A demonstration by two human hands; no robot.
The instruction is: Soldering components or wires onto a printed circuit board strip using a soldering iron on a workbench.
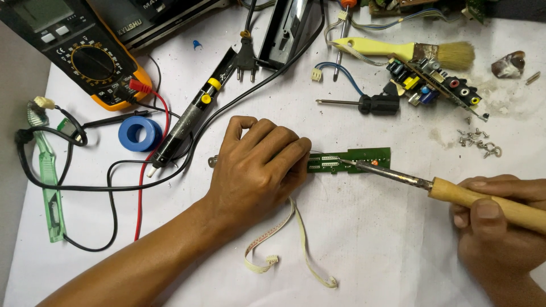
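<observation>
- Left hand (259,165): fingers curled, palm down, pressing on the left end of the green board (355,160). The fingertips cover that end; whether they pinch it or only press it flat cannot be told.
- Right hand (500,227): fingers and thumb wrapped tight round the wooden handle of the soldering iron (432,186).
- Iron: lies slanted, tip pointing up-left; the tip touches the top face of the board, just beside the white connectors.
- Board: a narrow strip, flat on the white sheet (369,250), mid-frame, between the two hands.
- Ribbon cable (284,239): loose on the sheet, below the left hand, running under the palm.
- Solder sucker (187,122): lies left of the left hand, apart from it.
- Blue tape roll (139,132): just beside the sucker.
- Multimeter (85,54): upper left, red and black leads trailing over the sheet.
- Screwdriver (369,103): above the board, not touching it.
- Second board (435,85) with coloured jacks and a yellow brush (409,52): upper right.
- Screws (478,141): scattered, right of the green board.
</observation>
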